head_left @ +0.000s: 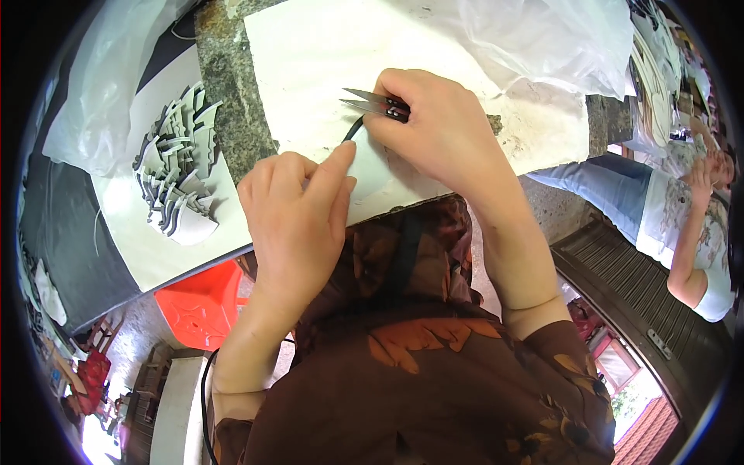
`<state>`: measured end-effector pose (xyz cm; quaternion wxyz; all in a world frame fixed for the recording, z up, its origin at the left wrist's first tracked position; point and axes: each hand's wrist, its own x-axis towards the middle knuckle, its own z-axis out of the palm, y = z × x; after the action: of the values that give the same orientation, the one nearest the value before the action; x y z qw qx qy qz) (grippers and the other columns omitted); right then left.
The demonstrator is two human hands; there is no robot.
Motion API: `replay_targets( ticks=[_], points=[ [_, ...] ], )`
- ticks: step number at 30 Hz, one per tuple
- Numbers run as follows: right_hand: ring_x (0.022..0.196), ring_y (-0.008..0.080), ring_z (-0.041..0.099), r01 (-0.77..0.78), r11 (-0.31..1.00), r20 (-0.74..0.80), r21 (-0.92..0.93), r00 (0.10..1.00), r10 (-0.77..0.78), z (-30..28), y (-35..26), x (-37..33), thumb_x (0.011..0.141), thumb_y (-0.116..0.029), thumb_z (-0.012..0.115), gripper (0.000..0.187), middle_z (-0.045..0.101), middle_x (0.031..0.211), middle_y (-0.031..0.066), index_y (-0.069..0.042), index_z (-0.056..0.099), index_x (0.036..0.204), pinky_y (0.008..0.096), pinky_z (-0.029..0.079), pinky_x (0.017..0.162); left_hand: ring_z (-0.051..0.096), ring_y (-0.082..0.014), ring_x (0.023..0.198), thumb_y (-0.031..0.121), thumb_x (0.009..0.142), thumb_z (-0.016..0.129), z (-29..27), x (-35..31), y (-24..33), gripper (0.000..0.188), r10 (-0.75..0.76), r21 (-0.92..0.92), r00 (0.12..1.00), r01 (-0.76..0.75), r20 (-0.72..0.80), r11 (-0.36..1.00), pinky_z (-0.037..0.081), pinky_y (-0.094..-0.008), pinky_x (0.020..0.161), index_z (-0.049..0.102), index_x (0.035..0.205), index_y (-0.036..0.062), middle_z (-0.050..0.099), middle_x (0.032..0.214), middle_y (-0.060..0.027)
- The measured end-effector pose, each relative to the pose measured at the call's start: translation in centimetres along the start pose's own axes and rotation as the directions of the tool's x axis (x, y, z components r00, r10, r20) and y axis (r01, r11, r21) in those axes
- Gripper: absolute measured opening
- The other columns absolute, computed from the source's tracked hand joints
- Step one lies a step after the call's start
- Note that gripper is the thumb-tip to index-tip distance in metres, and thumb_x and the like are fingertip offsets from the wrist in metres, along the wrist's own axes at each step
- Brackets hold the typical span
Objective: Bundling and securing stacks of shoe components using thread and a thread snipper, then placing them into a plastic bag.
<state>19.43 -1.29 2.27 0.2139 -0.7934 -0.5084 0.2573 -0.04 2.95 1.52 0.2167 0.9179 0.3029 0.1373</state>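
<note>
snips [397, 113] partly hidden by r hand [432, 125], dark strip [354, 128] partly by l hand [291, 200]; r-side bag [562, 43] cut off at top.

The view is bright overall. The paper [310, 54] is nearly washed out to white, and pale glare covers the plastic bag [542, 35]. Below the right hand [434, 116], a soft grey shadow falls. Strong daylight burns at the lower left and lower right. The hands look fairly sharp; small things near the rim are soft, bent and partly lost in black corners.
</note>
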Motion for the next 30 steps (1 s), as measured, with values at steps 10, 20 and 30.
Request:
replay_targets(
  ticks=[10, 20, 30],
  points=[
    [0.071, 0.0097, 0.054, -0.163, 0.861, 0.233, 0.482, 0.971, 0.054, -2.0, 1.9, -1.6, 0.087, -0.025, 0.068, 0.029, 0.061, 0.077, 0.0027, -0.001, 0.067, 0.102, 0.0255, 0.045, 0.067, 0.051, -0.0302, 0.113, 0.014, 0.084, 0.070, 1.5, -2.5, 0.8, 0.034, -0.012, -0.008, 0.995, 0.012, -0.099, 1.000, 0.034, -0.0452, 0.101, 0.066, 0.118, 0.0101, 0.058, 0.119, -0.0084],
    [0.069, 0.0075, 0.052, -0.158, 0.922, 0.296, 0.354, 0.954, 0.051, -1.9, 1.7, -4.4, 0.082, -0.025, 0.072, 0.032, 0.059, 0.072, 0.0016, 0.000, 0.067, 0.101, 0.0242, 0.044, 0.065, 0.052, -0.0240, 0.123, 0.018, 0.089, 0.068, 4.6, -6.2, 0.8, 0.024, 0.097, 0.083, 0.973, -0.081, -0.208, 0.993, 0.022, -0.0474, 0.115, 0.070, 0.112, 0.0189, 0.063, 0.125, -0.0032],
    [0.073, 0.0047, 0.053, -0.231, 0.714, 0.395, 0.661, 0.916, -0.070, -2.2, 0.7, -6.1, 0.085, -0.016, 0.072, 0.018, 0.061, 0.077, -0.0028, -0.002, 0.066, 0.095, 0.0214, 0.043, 0.068, 0.062, -0.0219, 0.094, 0.016, 0.089, 0.071, -0.1, -2.8, 3.3, 0.022, -0.151, -0.459, 0.984, 0.094, -0.091, 0.884, 0.047, -0.0347, 0.088, 0.069, 0.108, 0.0045, 0.068, 0.100, -0.0056]
  ],
)
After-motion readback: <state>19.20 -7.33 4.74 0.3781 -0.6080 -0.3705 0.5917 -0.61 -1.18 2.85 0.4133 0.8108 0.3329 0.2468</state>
